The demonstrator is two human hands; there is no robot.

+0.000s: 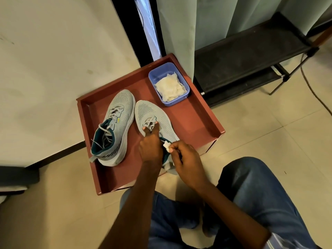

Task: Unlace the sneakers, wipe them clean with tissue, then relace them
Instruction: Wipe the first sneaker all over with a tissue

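Knees in jeans nearest the lens, person seated on tiled floor facing a red tray.

Right hand: fingers curled, pinching a small tissue wad against the collar side of the right shoe.
Left hand: reaches over that shoe, fingertips on or hooked in its laces; cannot tell whether it grips them or only presses.

Right shoe lies mid-tray, heel toward the near edge, toe toward the far edge. Left shoe just beside it toward the tray's left edge; laces slack at the collar, still threaded lower down. Blue tub of tissues sits in the far right corner.

Step in hand, by my reading: wiping the right shoe while steadying it. Both shoes still show lacing, so unlacing looks incomplete.

Next move calls for: steady downward hold with the left hand, short strokes with the wad along the upper and sole edge; a fresh tissue from the tub once this one soils.
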